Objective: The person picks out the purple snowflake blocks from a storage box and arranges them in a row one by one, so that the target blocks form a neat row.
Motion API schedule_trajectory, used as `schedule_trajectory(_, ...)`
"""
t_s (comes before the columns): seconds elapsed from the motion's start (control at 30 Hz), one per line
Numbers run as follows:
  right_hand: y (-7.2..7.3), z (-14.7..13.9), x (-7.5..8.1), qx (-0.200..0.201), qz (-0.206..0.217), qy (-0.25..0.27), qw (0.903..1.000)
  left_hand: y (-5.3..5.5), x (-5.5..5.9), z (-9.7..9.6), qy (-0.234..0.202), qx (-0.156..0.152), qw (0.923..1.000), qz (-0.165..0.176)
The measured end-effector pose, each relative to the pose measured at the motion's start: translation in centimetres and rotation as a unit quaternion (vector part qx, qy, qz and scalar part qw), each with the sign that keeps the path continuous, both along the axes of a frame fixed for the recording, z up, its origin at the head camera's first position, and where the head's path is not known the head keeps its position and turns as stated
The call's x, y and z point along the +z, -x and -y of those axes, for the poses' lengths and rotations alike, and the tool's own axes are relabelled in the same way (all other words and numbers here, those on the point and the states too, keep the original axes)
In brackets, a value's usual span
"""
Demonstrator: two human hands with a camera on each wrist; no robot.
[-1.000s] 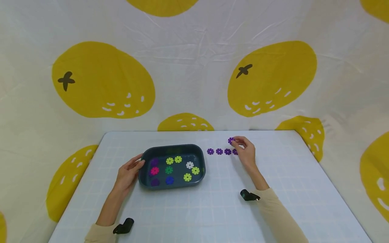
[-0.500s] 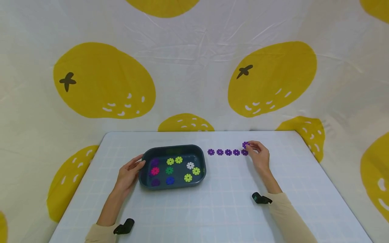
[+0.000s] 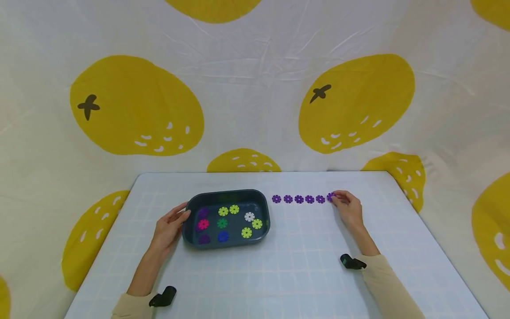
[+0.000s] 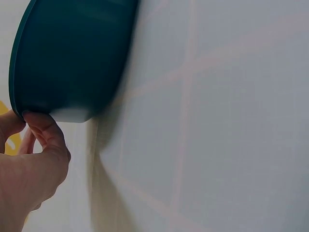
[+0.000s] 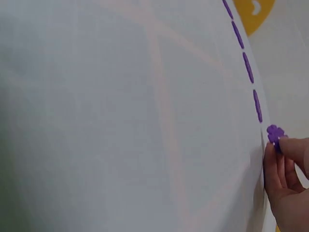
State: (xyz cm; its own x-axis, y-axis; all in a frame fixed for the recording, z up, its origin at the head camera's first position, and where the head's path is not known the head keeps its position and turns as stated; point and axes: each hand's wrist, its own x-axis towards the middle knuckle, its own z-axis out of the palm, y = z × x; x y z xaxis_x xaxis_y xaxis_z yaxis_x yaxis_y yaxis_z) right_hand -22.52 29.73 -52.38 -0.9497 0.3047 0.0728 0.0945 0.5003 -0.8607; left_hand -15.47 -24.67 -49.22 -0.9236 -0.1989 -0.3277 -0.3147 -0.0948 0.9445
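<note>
My left hand grips the left rim of a dark teal rectangular tray, thumb at the edge. In the left wrist view, the thumb and fingers of that hand pinch the tray's lip. Between thumb and fingers, my right hand pinches a purple snowflake disc at the right end of a row of several purple snowflake discs. The right wrist view shows this held disc tilted up off the table, its lower part hidden by the thumb.
Inside the tray lie more snowflake discs: several yellow-green, a white, a pink, a green, a blue and some dark purple. The pale checked table meets a fruit-print cloth behind its far edge.
My right hand has moved right along the row and lowered its purple disc from above the row to the row's right end. The left hand and tray stay put.
</note>
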Motion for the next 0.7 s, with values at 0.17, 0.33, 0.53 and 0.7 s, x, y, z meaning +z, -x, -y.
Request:
schedule_trajectory(0.17,0.1,-0.4,-0.1,0.029,-0.014,-0.06,0.9977,0.0,0.0,0.0,-0.002,0.001,1.0,0.002)
schedule_trajectory(0.33,0.2,-0.9,-0.3,0.064,-0.038,-0.119,0.9901,0.0,-0.1,0.1,-0.009,-0.004,0.9999,0.005)
schedule_trajectory(0.53,0.1,-0.9,0.2,0.088,-0.055,-0.14,0.9846,0.1,0.1,0.0,-0.003,-0.006,1.0,-0.001)
schedule_trajectory(0.7,0.3,0.0,1.1,0.105,-0.074,-0.138,0.9821,0.0,0.1,0.0,-0.001,-0.005,1.0,0.0)
